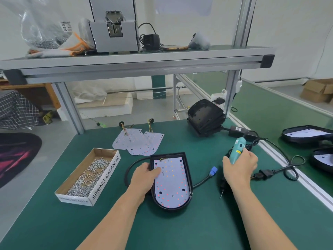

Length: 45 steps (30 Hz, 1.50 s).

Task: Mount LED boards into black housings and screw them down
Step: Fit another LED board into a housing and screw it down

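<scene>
A black housing (189, 181) lies on the green table in front of me with a white LED board (173, 184) seated inside it. My left hand (144, 179) rests on the housing's left edge, thumb pressing on the board. My right hand (239, 166) grips a teal electric screwdriver (237, 150), whose bit (221, 193) points down just right of the housing, off the board. A cardboard box of screws (90, 175) sits to the left. Loose LED boards (138, 143) with wire tails lie behind the housing.
A stack of empty black housings (205, 118) stands at the back right beside a power adapter (239, 130). The housing's cable with a blue connector (213, 170) trails right. Finished units (306, 134) lie on the neighbouring bench. An aluminium shelf (137, 62) hangs overhead.
</scene>
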{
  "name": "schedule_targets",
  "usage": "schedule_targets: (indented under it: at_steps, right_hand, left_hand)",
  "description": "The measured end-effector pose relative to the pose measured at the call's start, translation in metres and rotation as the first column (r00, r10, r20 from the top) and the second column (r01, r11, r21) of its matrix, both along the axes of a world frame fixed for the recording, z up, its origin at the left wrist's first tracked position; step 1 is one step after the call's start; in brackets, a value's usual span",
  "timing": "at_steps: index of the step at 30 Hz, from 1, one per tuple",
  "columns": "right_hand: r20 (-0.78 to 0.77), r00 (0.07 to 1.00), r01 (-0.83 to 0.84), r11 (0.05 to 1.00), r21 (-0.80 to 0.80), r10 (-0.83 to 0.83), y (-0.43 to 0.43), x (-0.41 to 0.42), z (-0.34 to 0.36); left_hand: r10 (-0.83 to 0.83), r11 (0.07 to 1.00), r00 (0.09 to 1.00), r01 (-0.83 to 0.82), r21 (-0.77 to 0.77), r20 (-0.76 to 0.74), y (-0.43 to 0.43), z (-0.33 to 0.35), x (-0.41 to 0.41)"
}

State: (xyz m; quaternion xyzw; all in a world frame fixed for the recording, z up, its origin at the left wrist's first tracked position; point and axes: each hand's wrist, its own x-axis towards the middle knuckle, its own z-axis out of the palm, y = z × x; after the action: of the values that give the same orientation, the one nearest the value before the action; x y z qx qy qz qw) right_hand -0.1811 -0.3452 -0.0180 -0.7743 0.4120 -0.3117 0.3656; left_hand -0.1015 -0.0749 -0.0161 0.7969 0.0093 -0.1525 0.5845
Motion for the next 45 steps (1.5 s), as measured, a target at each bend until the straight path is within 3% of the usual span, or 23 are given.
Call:
schedule_targets:
  at_steps: [3,5,7,9,11,13,16,19,21,23,25,30,34,36,40,43,45]
  right_hand:
    - [-0.005,0.997,-0.076,0.968,-0.238,0.077,0.014,-0.008,0.004]
    - [-0.012,0.967,-0.233,0.864,-0.446,0.254,0.028,-0.015,0.009]
    - [-0.185,0.862,-0.49,0.686,-0.538,0.471,0.047,-0.021,0.012]
    - [-0.456,0.719,-0.695,0.546,-0.467,0.525,0.065,-0.027,0.012]
    - [-0.579,0.648,-0.746,0.565,-0.351,0.495,0.076,-0.029,0.009]
    - [-0.594,0.652,-0.713,0.649,-0.266,0.472,0.083,-0.03,0.01]
    - [-0.66,0.635,-0.688,0.682,-0.248,0.401,0.09,-0.028,0.014]
    - [-0.518,0.721,-0.611,0.776,-0.159,0.461,0.094,-0.021,0.016]
    - [-0.266,0.799,-0.545,0.836,0.06,0.539,0.096,-0.015,0.019]
    - [0.013,0.839,-0.515,0.787,0.34,0.544,0.105,-0.011,0.021]
    - [0.133,0.839,-0.523,0.712,0.469,0.528,0.116,-0.008,0.016]
    - [0.24,0.846,-0.525,0.661,0.536,0.477,0.123,-0.004,0.006]
    - [0.405,0.828,-0.561,0.584,0.586,0.388,0.12,-0.008,0.008]
    - [0.484,0.805,-0.592,0.532,0.606,0.344,0.117,-0.009,0.009]
    - [0.592,0.764,-0.639,0.435,0.635,0.257,0.111,-0.009,0.01]
    - [0.641,0.746,-0.655,0.376,0.655,0.184,0.104,-0.007,0.008]
    - [0.644,0.755,-0.642,0.346,0.684,0.126,0.101,-0.006,0.007]
  left_hand:
    - [0.0,1.0,1.0,0.0,0.011,0.009,-0.001,0.001,-0.001]
    - [0.002,1.0,1.0,-0.002,0.011,0.004,-0.001,0.001,-0.001]
    - [0.004,1.0,1.0,-0.004,0.009,-0.001,0.0,0.002,-0.002]
    - [-0.003,1.0,1.0,0.003,0.004,-0.003,0.0,0.003,-0.003]
    - [-0.004,1.0,1.0,0.004,-0.009,0.0,-0.001,0.008,-0.007]
    - [0.018,0.999,1.0,-0.018,-0.028,0.003,-0.001,0.009,-0.008]
    - [0.057,0.998,0.998,-0.057,-0.029,0.014,0.0,0.007,-0.007]
    - [0.074,0.997,0.997,-0.074,-0.008,0.035,0.002,0.001,-0.003]
    - [0.067,0.998,0.996,-0.067,0.0,0.051,0.002,0.0,-0.003]
    - [0.059,0.998,0.995,-0.061,0.015,0.08,0.001,0.0,-0.003]
    - [0.059,0.998,0.992,-0.062,0.028,0.111,0.001,-0.001,-0.004]
    - [0.189,0.981,0.949,-0.196,0.003,0.253,0.001,-0.001,-0.013]
    - [0.385,0.852,0.738,-0.515,0.094,0.554,0.009,-0.005,-0.018]
    - [0.34,0.839,0.804,-0.494,0.229,0.488,0.01,-0.005,-0.016]
    - [0.126,0.782,0.933,-0.302,0.545,0.336,0.011,-0.003,-0.008]
    - [0.126,0.862,0.961,-0.228,0.453,0.246,0.012,0.003,0.0]
    - [0.139,0.952,0.984,-0.165,0.257,0.115,0.008,0.01,-0.002]
